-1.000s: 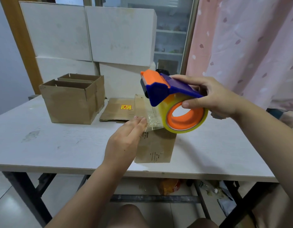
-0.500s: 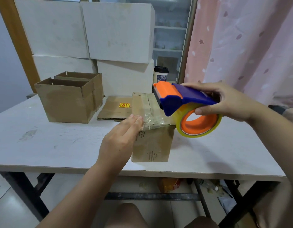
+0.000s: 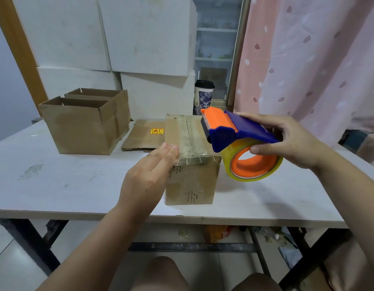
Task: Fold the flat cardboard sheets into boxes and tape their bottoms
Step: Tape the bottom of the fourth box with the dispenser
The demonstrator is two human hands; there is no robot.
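1. Head view: the box point(image 3: 191, 181) is sitting centre frame, its tape seam point(image 3: 188, 139) running away from me.
2. I am pressing its near edge with my flat left hand point(image 3: 148, 175), the nearer one; my right hand point(image 3: 293, 139) is gripping the dispenser point(image 3: 244, 131), hovering at its right edge.

Soft, even light is falling from overhead and everything is looking bright. The pale worktop point(image 3: 56, 185) is washing out a little toward nine o'clock, and a faint shadow is spreading beneath the tape roll point(image 3: 255, 166) at four o'clock. Wide-angle distortion is bending the edges; the far corners are blurring slightly.
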